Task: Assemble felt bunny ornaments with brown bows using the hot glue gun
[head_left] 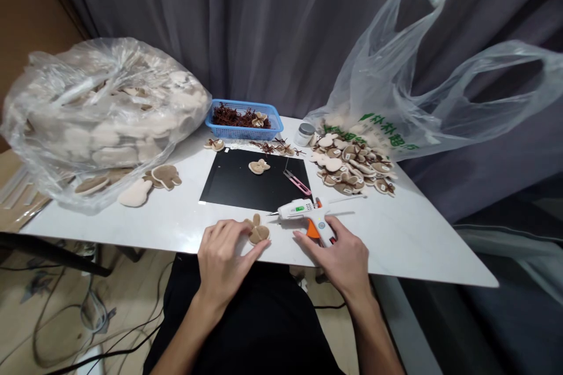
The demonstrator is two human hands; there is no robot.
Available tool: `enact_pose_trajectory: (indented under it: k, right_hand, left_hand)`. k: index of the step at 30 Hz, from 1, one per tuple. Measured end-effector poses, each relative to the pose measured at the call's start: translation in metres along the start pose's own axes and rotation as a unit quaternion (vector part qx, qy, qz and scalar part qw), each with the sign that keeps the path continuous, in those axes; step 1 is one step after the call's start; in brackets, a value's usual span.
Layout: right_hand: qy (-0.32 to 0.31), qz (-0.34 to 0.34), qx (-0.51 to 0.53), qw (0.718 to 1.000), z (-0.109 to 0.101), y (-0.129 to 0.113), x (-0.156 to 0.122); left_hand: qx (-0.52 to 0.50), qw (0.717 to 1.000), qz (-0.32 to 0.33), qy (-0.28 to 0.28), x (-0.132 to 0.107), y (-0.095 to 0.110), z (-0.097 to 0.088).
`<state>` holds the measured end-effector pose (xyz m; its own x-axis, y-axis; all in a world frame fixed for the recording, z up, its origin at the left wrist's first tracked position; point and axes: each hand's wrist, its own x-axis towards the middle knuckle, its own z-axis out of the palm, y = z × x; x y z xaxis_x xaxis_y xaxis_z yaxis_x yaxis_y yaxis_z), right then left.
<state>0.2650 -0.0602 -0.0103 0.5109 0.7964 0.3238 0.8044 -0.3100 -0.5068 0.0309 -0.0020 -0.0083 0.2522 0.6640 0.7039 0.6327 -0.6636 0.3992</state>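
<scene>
My left hand point(224, 258) rests at the white table's near edge, fingers spread, its fingertips touching a small tan rabbit-shaped plush piece point(257, 231). My right hand point(341, 255) lies beside it, fingers extended onto the orange handle of a white glue gun point(303, 211) that lies on the table with its nozzle pointing left. Whether the fingers wrap round the handle is unclear. A black mat point(233, 181) sits beyond, with another plush piece point(259, 166) and pink snips point(297, 181) on it.
A large clear bag of plush pieces point(101, 111) fills the left of the white table point(417, 234). A blue basket point(244, 120) holds brown bows. A pile of pieces point(356, 164) and a small jar point(304, 133) lie by an open plastic bag point(417, 94) on the right.
</scene>
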Motion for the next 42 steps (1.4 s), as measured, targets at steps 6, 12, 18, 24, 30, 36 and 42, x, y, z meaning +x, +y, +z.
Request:
enact_pose_trajectory:
  k: [6, 12, 18, 24, 30, 36, 42]
  right_hand:
    - [-0.005, 0.0, -0.048, 0.999, -0.005, 0.008, 0.002]
    - [-0.032, 0.001, 0.035, 0.999, -0.015, 0.013, 0.004]
    - [0.005, -0.034, 0.056, 0.998, -0.011, 0.009, -0.005]
    - [0.052, -0.117, 0.027, 0.991, -0.004, 0.012, -0.01]
    - [0.075, -0.18, 0.015, 0.981, -0.003, 0.015, -0.01]
    - [0.101, -0.216, 0.004, 0.971, -0.002, 0.014, -0.01]
    - [0.117, -0.247, 0.004, 0.962, -0.001, 0.017, -0.009]
  left_hand:
    - [-0.005, 1.0, 0.001, -0.002, 0.0, 0.0, -0.001]
    - [-0.015, 1.0, -0.002, -0.003, -0.001, -0.001, -0.001]
    - [-0.028, 0.999, -0.014, -0.01, -0.002, -0.002, 0.0]
    - [-0.035, 0.999, -0.01, -0.013, -0.002, -0.001, 0.0]
    - [-0.035, 0.999, 0.002, -0.007, -0.001, -0.001, 0.001]
    - [-0.033, 0.999, 0.008, -0.004, -0.001, -0.001, 0.001]
    - [-0.034, 0.999, 0.01, 0.001, -0.001, -0.001, 0.003]
